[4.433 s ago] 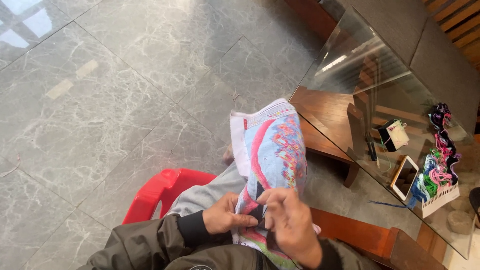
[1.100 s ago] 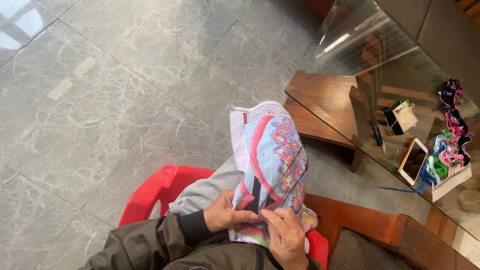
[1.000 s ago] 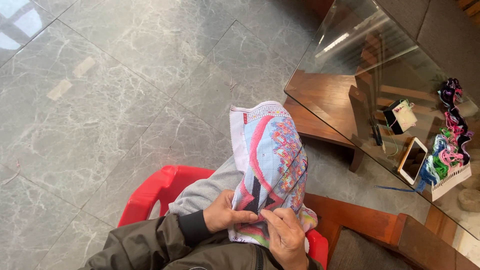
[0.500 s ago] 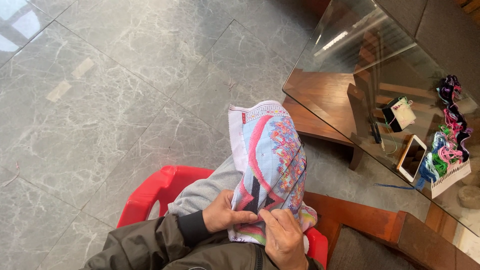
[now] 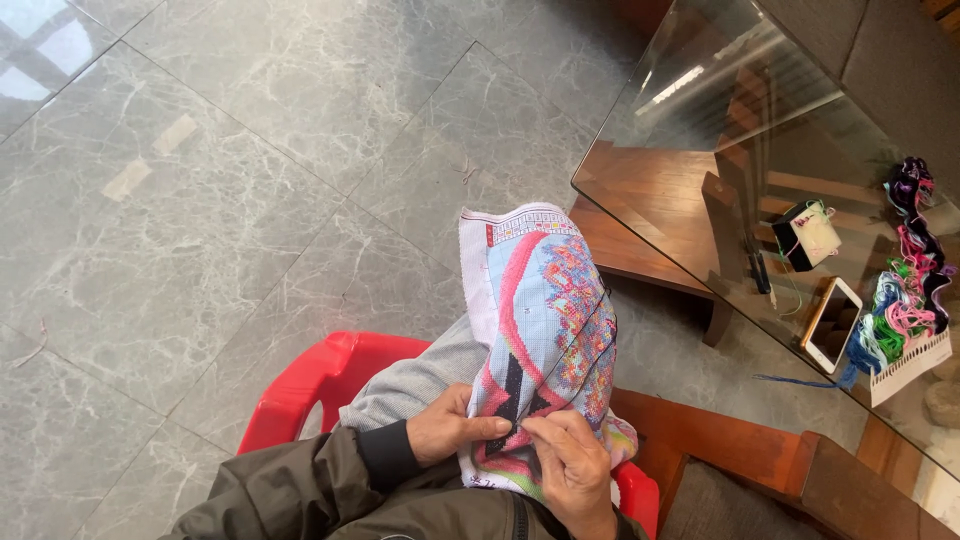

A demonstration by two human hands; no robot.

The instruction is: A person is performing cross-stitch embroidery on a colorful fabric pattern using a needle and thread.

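Note:
A cross-stitch cloth (image 5: 545, 310) with a pink, blue and black pattern drapes over my knee. My left hand (image 5: 455, 428) pinches its lower left edge, thumb on top. My right hand (image 5: 572, 468) rests on the lower part of the cloth, fingers pinched on a needle too small to make out. A dark thread (image 5: 585, 345) runs taut from those fingers up across the cloth toward its right edge. I sit on a red plastic chair (image 5: 310, 395).
A glass-topped wooden table (image 5: 700, 150) stands to the right. On it lie a phone (image 5: 830, 323), a small thread card (image 5: 812, 235) and a bundle of coloured threads (image 5: 905, 300). A wooden seat edge (image 5: 745, 450) is at my right. Grey marble floor (image 5: 200, 200) spreads left.
My right hand has shifted slightly on the cloth's lower part, and the dark thread now shows stretched across the cloth. The left hand keeps its hold.

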